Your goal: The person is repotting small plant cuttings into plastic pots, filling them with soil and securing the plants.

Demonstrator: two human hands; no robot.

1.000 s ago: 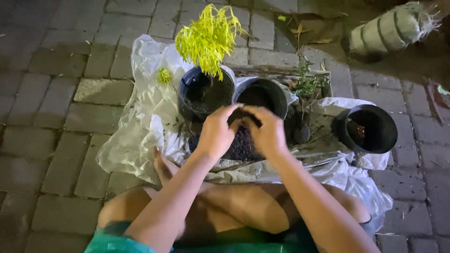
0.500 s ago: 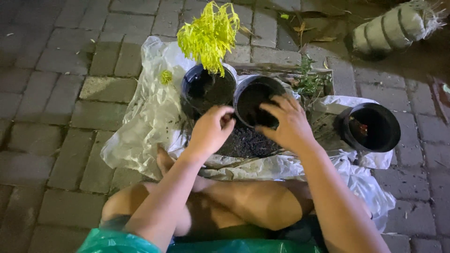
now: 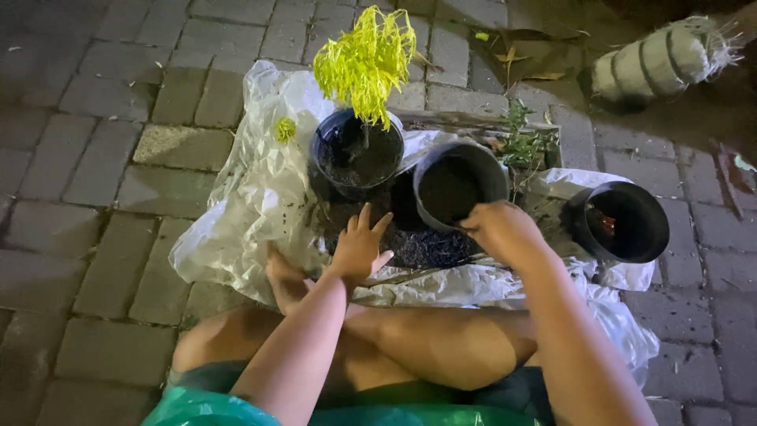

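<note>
My left hand [image 3: 359,246], open with fingers spread, hovers over the heap of dark soil [image 3: 422,243]; my right hand [image 3: 498,229] curls at the near rim of the black plastic pot [image 3: 457,185], though I cannot tell whether it grips. The pot lies just beyond both hands, tilted toward me. To fill well, I judge: steady the rim, scoop small handfuls, keep spill on the plastic sheet [image 3: 252,197].

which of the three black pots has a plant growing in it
The left black pot, holding the yellow-green plant. The middle pot holds only soil; the right pot looks nearly empty.
</note>
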